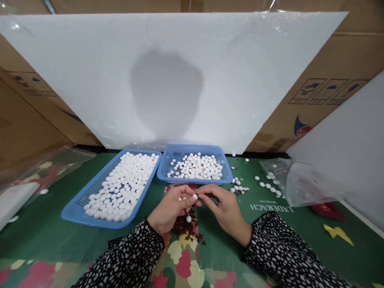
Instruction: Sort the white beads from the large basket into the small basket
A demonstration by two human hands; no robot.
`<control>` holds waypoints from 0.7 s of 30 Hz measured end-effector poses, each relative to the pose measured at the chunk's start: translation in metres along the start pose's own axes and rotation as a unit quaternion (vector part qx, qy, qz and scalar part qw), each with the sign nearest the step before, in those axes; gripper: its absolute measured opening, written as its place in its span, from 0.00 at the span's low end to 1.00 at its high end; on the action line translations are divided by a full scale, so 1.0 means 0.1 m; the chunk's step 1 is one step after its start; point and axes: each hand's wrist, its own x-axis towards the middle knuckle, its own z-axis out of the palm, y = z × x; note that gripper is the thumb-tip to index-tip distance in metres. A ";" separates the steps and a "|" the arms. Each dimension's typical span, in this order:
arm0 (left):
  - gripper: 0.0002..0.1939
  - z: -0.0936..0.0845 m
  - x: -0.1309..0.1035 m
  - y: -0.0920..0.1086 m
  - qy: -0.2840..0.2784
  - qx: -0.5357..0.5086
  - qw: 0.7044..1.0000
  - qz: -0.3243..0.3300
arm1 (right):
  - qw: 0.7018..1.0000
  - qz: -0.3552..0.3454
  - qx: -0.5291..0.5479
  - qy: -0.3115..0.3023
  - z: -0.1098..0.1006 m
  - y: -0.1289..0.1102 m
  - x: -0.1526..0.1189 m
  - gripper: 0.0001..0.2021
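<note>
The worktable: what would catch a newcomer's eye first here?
Probably the big white board standing behind the table, with a large, soft grey shadow on it. Next come two blue baskets full of small white pieces, the long one on the left and the smaller one to its right. In front of the smaller basket, the left hand and right hand meet over a dark reddish pile, white pieces between their fingers.
</note>
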 end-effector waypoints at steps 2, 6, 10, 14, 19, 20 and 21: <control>0.18 0.01 0.00 0.00 0.014 -0.011 1.000 0.000 | 1.000 -0.013 0.001 -0.002 0.00 0.00 0.00 0.06; 0.19 0.04 0.01 -0.02 0.032 -0.033 0.999 -0.001 | 1.000 -0.031 0.005 -0.004 0.03 0.00 -0.01 0.07; 0.19 0.04 0.00 -0.04 0.049 -0.063 0.997 0.011 | 0.999 -0.034 0.011 -0.014 0.04 -0.02 -0.01 0.09; 0.19 0.04 0.00 -0.01 0.058 -0.056 0.997 0.014 | 0.999 -0.039 0.014 -0.035 0.04 -0.02 0.01 0.08; 0.20 0.02 0.03 0.05 0.034 0.002 0.999 0.023 | 0.996 -0.078 -0.022 -0.030 0.01 0.02 0.13 0.06; 0.20 0.01 0.03 0.06 0.033 0.009 0.999 0.026 | 0.995 -0.089 -0.037 -0.034 0.00 0.03 0.18 0.05; 0.20 0.00 0.04 0.06 0.031 0.015 0.999 0.027 | 0.993 -0.097 -0.053 -0.036 -0.01 0.06 0.23 0.05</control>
